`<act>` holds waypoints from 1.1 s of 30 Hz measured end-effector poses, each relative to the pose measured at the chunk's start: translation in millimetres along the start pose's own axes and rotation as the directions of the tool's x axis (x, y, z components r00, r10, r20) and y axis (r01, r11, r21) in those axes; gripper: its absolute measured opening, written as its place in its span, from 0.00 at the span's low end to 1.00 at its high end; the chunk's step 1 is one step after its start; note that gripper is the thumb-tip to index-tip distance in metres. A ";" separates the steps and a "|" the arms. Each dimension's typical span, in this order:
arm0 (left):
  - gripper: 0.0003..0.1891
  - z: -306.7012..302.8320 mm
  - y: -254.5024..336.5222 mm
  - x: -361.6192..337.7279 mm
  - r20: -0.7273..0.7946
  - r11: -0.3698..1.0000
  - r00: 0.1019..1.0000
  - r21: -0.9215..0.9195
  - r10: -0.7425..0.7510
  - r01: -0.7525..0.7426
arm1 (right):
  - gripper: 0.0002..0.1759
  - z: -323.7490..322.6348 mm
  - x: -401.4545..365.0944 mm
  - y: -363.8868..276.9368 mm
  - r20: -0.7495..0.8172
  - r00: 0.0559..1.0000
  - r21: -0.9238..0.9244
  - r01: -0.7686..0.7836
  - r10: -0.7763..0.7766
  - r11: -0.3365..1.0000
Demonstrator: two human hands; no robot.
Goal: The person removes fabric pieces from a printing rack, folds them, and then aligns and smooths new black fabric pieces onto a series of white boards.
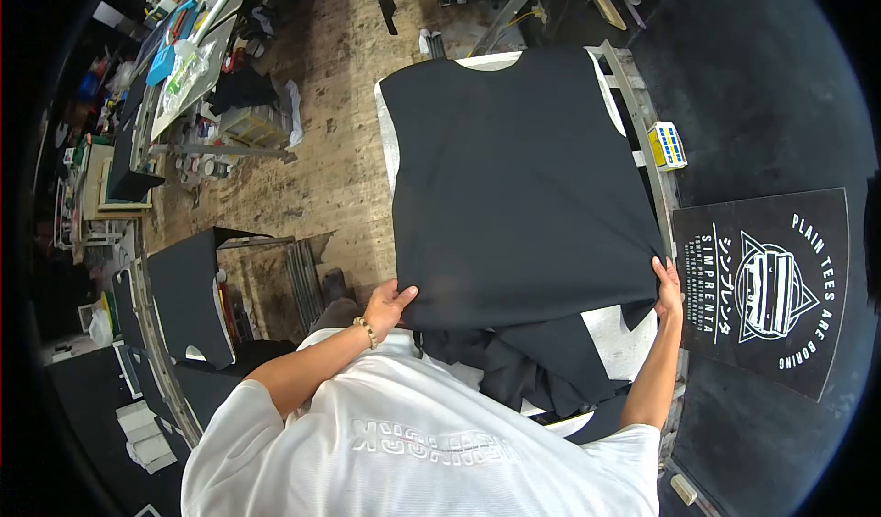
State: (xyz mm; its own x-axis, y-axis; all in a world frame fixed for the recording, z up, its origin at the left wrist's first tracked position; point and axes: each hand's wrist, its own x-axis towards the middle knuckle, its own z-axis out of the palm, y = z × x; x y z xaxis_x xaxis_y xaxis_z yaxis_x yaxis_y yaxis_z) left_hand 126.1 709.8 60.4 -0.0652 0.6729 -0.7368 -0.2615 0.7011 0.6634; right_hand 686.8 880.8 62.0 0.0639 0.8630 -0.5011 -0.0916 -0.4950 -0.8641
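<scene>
A black shirt-shaped fabric panel [518,187] lies spread over a pale board, its curved neckline at the far end. My left hand [389,306], with a beaded bracelet at the wrist, pinches the near left corner. At the near right corner my right hand [668,286] grips the same panel, and folds run from there into the cloth. Below its near edge, a bunched pile of black fabric [528,361] lies close to my body. The pale board [620,338] shows beside that pile and along the panel's outer edges.
A black printed sign [762,288] stands at the right, with a yellow, blue and white box [667,145] beyond it on the frame. To the left, another black panel [188,288] lies on a rail. A cluttered table [197,67] stands at the far left above a stained wooden floor [340,104].
</scene>
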 end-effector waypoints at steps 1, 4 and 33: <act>0.13 2.7 0.1 0.2 0.012 1.000 1.000 0.022 0.016 -0.016 | 0.26 -4.2 2.1 0.8 -0.039 0.999 0.007 -0.008 0.008 1.000; 0.15 2.2 0.1 -1.4 0.055 0.997 0.998 0.075 0.020 -0.024 | 0.27 -1.2 -2.2 -3.6 -0.088 0.996 0.035 -0.029 0.032 0.999; 0.16 -114.4 527.8 81.7 0.151 0.488 0.502 -0.576 0.852 -0.656 | 0.19 323.6 130.3 -440.0 0.384 0.819 0.392 0.273 -0.426 0.878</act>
State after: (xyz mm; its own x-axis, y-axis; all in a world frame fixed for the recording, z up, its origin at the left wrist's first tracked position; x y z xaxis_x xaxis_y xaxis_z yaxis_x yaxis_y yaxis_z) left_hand -127.4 1107.8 335.5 -0.1105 0.9704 0.2149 -0.6395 -0.2350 0.7320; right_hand 413.9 1243.8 392.2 -0.2905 0.9566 -0.0241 -0.4530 -0.1596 -0.8771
